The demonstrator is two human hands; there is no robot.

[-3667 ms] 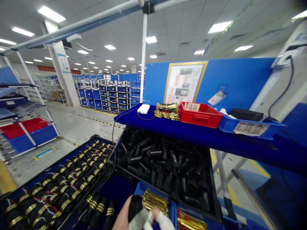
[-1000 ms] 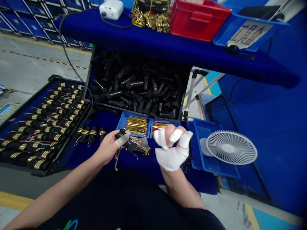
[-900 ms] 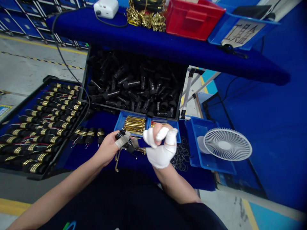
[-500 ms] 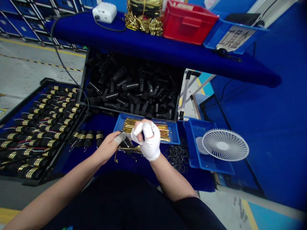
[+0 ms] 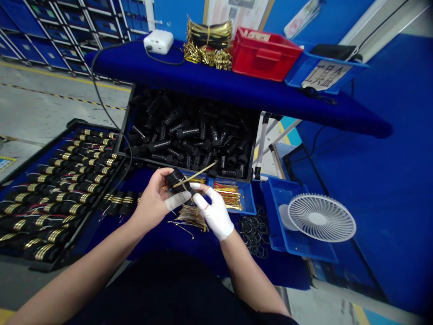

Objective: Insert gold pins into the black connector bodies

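Note:
My left hand [image 5: 154, 198], with tape around the thumb, is closed around a black ribbed cylinder [image 5: 175, 177]. A gold twist tie [image 5: 199, 172] crosses the cylinder, one end sticking out to the upper right. At the cylinder's lower end, my right hand [image 5: 214, 212], in a white fingerless glove, has its thumb and fingers closed on it; the exact grip is partly hidden. Just beneath both hands lies a loose bunch of gold ties [image 5: 192, 217]. Behind the right hand, a blue tray [image 5: 251, 198] holds more gold ties [image 5: 227, 197].
A large bin [image 5: 252, 155] of black ribbed parts stands behind the tray. To the left, a tray [image 5: 72, 253] carries rows of gold-banded black parts. Black rings [image 5: 254, 234] and a white fan [image 5: 318, 218] are at right. A shelf [image 5: 203, 76] overhangs the back.
My right hand has come down from its raised fist to the cylinder's end. The cylinder now shows tilted, with the tie's end free. The camera view has shifted upward.

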